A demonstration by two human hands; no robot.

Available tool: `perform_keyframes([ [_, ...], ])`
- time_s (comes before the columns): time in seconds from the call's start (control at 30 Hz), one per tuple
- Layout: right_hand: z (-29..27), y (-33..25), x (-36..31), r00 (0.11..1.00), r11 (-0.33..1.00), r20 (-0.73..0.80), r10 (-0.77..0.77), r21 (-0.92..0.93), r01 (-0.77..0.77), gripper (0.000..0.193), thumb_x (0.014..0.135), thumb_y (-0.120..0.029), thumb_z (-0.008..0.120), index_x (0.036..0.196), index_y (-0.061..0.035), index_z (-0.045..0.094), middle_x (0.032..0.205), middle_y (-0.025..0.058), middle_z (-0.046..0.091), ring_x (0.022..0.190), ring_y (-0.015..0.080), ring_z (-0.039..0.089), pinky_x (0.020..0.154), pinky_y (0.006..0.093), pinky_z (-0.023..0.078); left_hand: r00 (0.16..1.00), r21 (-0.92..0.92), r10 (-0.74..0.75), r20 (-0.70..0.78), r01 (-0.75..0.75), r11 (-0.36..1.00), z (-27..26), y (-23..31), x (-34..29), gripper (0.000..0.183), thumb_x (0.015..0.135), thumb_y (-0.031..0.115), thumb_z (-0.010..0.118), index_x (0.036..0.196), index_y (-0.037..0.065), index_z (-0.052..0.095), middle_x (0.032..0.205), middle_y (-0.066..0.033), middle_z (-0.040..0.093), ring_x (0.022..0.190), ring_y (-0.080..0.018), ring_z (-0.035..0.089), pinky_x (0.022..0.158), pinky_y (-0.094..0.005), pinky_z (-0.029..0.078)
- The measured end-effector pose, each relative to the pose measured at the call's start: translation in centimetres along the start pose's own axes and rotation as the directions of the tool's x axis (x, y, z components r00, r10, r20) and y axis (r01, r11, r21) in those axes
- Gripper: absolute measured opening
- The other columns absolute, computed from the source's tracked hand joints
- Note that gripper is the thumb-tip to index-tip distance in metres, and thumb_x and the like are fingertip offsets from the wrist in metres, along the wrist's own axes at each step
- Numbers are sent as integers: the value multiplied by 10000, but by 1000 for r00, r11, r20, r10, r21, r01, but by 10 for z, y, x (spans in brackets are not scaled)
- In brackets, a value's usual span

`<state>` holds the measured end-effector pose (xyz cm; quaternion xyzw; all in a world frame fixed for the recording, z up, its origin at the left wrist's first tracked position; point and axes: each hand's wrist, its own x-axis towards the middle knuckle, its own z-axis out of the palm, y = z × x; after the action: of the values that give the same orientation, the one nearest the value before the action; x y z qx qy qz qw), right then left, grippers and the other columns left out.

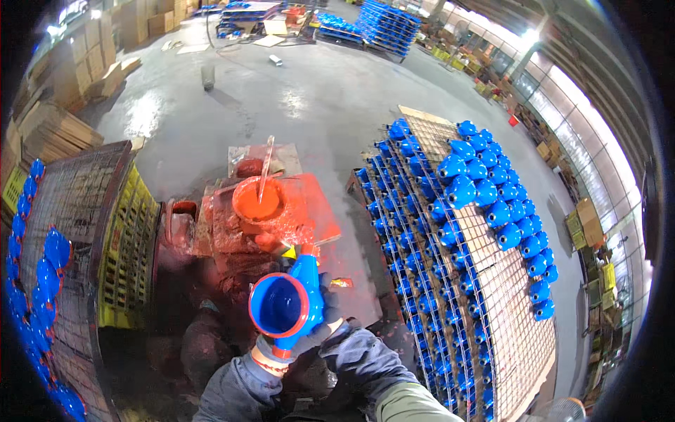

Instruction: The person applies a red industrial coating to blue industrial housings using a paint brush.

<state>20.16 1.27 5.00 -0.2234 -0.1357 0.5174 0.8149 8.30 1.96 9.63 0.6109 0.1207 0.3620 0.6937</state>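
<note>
A blue hollow casting [313, 294] with a wide round mouth is in my hands, in front of my body. Orange-red coats its rim, the lower stub and the end of its upper neck. My right hand [329, 314], in a dark glove, grips the casting's right side. From below, my left hand [267, 347] holds it close to the lower stub, with most of the fingers hidden. Just beyond the casting stands a bucket of orange-red paint [259, 200], with a stick [266, 167] leaning up out of it. Paint covers the board [316, 211] around the bucket.
On the right, a stack of wire mesh racks [506, 330] carries many blue castings [485, 190]. Another mesh rack [77, 211] with blue castings stands left, beside a yellow crate [126, 246]. Cardboard [56, 137] is piled far left; a blue stack [387, 27] stands at the back.
</note>
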Motion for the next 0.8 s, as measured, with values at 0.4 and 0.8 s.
perform_keyframes([
  [0.4,-40,-58,-52,815,925,-482,-322,-343,163,488,957,-530,544,1147,-84,595,764,21,575,662,139,566,593,300,460,938,-930,-277,210,279,238,-30,29,18,751,890,658,523,1364,81,447,1268,-178,581,1053,-376,636,900,-475,565],
  [0.8,71,-23,-138,626,-406,660,-415,-750,521,323,660,-8,750,979,-35,705,877,124,700,738,302,674,694,377,538,932,-958,-355,70,162,238,-38,-20,16,782,841,663,597,1368,106,442,1241,-147,583,1052,-323,614,925,-476,531],
])
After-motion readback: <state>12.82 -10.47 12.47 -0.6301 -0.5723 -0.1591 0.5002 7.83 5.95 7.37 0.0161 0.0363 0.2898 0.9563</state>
